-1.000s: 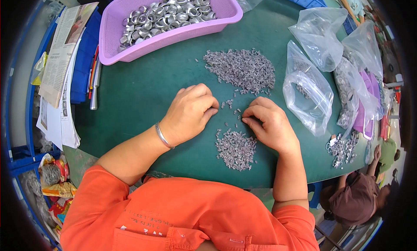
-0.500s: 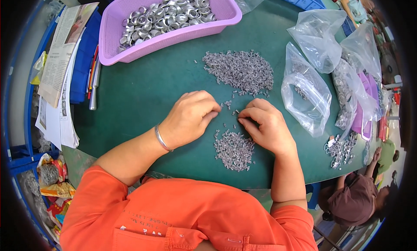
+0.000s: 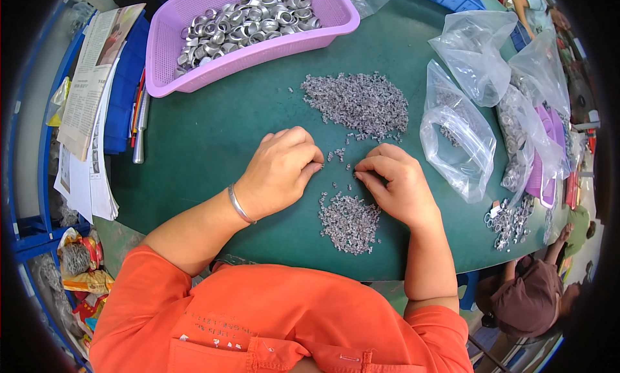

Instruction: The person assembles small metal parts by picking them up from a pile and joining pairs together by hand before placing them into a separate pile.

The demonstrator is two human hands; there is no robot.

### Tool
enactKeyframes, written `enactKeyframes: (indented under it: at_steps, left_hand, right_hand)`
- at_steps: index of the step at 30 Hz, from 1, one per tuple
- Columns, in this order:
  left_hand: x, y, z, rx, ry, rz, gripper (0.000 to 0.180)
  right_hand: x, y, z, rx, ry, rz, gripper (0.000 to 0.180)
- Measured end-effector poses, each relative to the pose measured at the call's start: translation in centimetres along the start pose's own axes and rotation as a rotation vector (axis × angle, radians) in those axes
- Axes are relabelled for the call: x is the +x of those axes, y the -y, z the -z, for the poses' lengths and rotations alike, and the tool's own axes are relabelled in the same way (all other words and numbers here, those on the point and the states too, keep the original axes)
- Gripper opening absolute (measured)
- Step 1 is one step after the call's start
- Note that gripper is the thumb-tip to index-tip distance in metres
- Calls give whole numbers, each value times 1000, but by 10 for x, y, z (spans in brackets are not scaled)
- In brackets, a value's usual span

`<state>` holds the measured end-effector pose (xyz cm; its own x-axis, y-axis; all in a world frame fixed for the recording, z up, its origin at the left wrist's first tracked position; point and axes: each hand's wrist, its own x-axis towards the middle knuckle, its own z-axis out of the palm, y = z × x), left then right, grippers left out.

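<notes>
Two piles of tiny grey metal pieces lie on the green table: a large far pile (image 3: 358, 105) and a smaller near pile (image 3: 349, 224). A few loose pieces (image 3: 336, 155) are scattered between them. My left hand (image 3: 279, 173), with a silver bangle at the wrist, is closed in a pinch just left of these loose pieces. My right hand (image 3: 400, 186) also pinches, thumb to forefinger, above and right of the near pile. Whatever sits at either set of fingertips is too small to make out.
A purple basket (image 3: 258, 50) of silver metal rings stands far left. Clear plastic bags (image 3: 458, 134) lie on the right, near a heap of small metal parts (image 3: 508, 223). Papers (image 3: 97, 82) and pens (image 3: 139, 118) are at the left edge. Another person (image 3: 529, 295) sits right.
Both hands stay pinched and have barely moved. My left hand has shifted slightly left, with its fingers tilted a little differently. The piles look the same.
</notes>
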<state>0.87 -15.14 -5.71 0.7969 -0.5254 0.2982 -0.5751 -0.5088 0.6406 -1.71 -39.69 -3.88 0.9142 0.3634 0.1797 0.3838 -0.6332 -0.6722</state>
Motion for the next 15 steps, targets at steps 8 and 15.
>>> enactKeyframes:
  at_steps: [8,15]
  left_hand:
    - [1,-3,0,-4,78,-15,12]
    - [9,-6,-15,37,-93,20,12]
  right_hand:
    - [7,4,-8,-50,-27,63,10]
    - [11,2,-21,2,-88,90,14]
